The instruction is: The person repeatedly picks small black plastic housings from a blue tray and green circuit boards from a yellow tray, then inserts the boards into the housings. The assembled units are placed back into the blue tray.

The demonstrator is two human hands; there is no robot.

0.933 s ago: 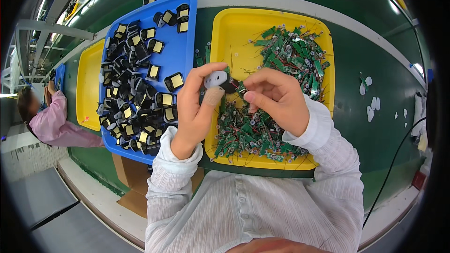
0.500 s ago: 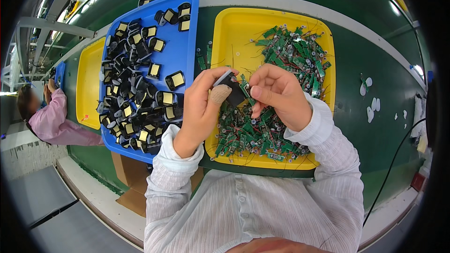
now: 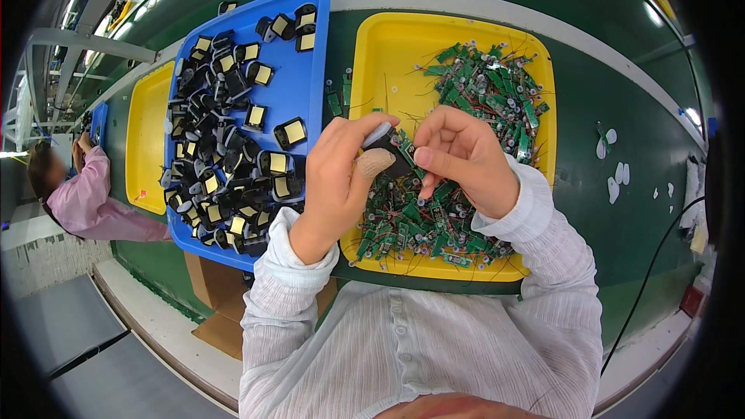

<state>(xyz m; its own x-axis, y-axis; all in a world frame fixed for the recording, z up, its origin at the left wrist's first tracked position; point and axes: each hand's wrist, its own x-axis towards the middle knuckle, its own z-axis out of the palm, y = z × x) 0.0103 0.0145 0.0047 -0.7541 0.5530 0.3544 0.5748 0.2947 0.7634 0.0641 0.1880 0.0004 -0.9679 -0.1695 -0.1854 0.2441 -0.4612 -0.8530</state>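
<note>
Two trays lie side by side in front of you, a narrow strip of green desk (image 3: 597, 225) running between their edges, a few loose boards on it. Your widest room is to the right, where the desk stretches past the yellow tray (image 3: 549, 140) and carries scattered white pieces (image 3: 613, 188); a black cable (image 3: 652, 279) curves beyond them. Close by your body, the yellow tray's near rim runs just inside the desk edge.

Over that tray's left part, your left hand (image 3: 330, 178), its thumb wrapped in tan, grips a black housing (image 3: 401, 164) with a grey end. Your right hand (image 3: 473, 163) pinches a small green circuit board (image 3: 405, 145) at the housing's right side between thumb and forefinger.

Beneath your hands, the yellow tray holds heaped green boards with thin wires, its yellow floor showing at far left. The blue tray (image 3: 319, 62) holds piled black housings with cream pads, its upper right more thinly covered. Further left stands another yellow tray (image 3: 147, 132), beside a co-worker in pink (image 3: 93, 194).
</note>
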